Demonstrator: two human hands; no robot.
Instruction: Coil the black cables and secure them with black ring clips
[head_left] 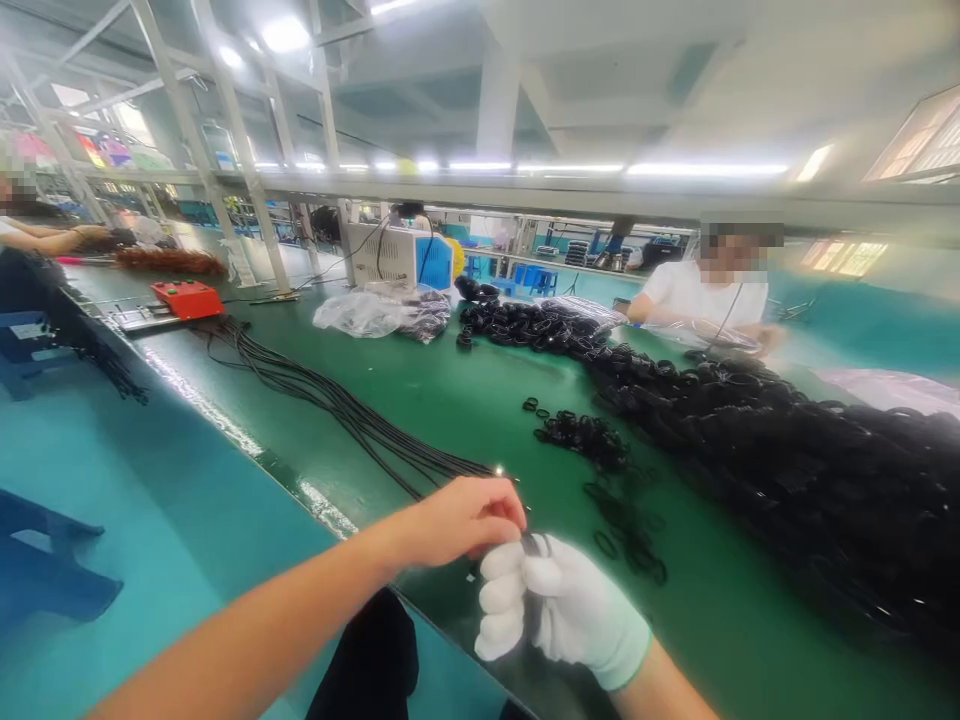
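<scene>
My left hand (469,515) is bare, its fingers pinched together against the top of my right hand. My right hand (570,605) wears a white glove and is closed around a black cable (533,605), which runs down between the fingers and the palm. The fingertips of the left hand meet the cable's upper end, though what exactly they pinch is hidden. Just behind my hands, a bundle of long black cables (352,410) lies along the green table (465,400). To the right are small black rings (589,440), some loose.
A large heap of coiled black cables (750,440) covers the table's right side. Plastic bags (367,312), a white and blue machine (401,258) and a red device (187,299) stand farther back. A co-worker (705,290) sits across; blue stools (52,560) are at left.
</scene>
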